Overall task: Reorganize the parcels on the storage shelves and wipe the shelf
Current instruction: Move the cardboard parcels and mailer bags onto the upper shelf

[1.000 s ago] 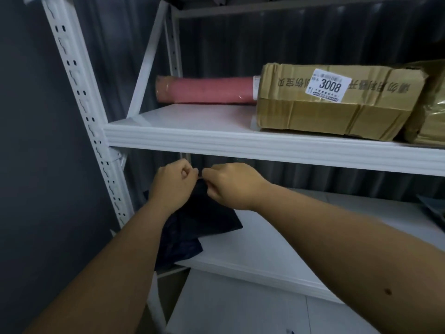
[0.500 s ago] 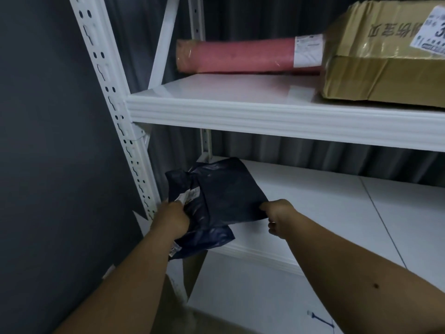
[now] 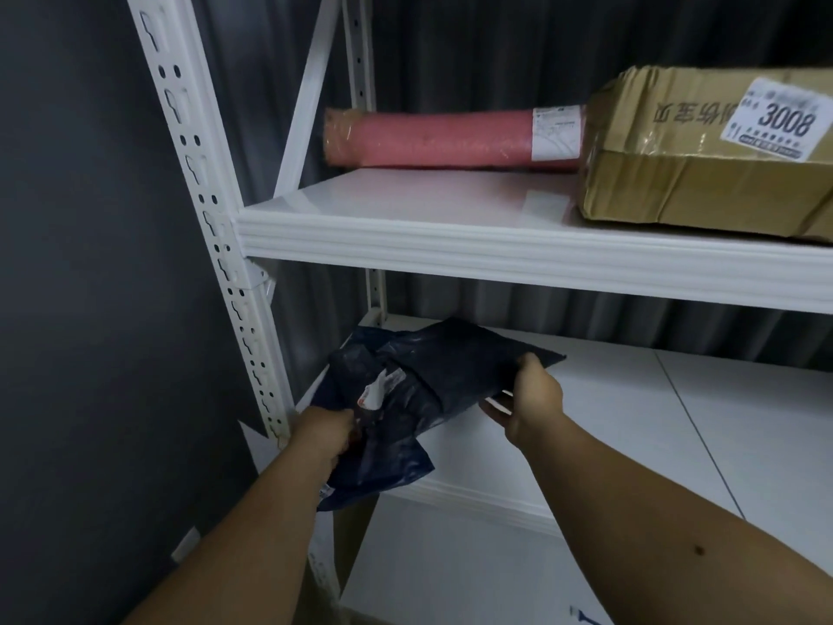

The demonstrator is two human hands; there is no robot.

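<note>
From the head view I see a white metal rack filling most of the frame, with its perforated front upright (image 3: 212, 227) running from the upper left down to the lower middle. A dark wall sits just left of that upright, so there is little room on that side. The upper shelf (image 3: 450, 245) crosses the middle of the frame; its thick white front lip overhangs the gap below it. On it, a pink roll (image 3: 432, 139) lies along the back, and a taped cardboard box (image 3: 685, 160) labelled 3008 sits at the right edge of the frame, its corner touching the roll's labelled end. The left half of that shelf's surface in front of the roll is bare white.

The lower shelf (image 3: 631, 426) stretches to the right of my hands as open white surface, with a seam line running diagonally across it.

The dark blue parcel bag (image 3: 432, 376) is in the lower middle, at the left end of the lower shelf, close against the upright. It is crumpled, and its lower flap hangs over the shelf's front edge. My left hand (image 3: 327, 433) grips its lower-left part, fingers curled into the plastic. My right hand (image 3: 532, 399) pinches its right corner, thumb on top, fingers beneath.
</note>
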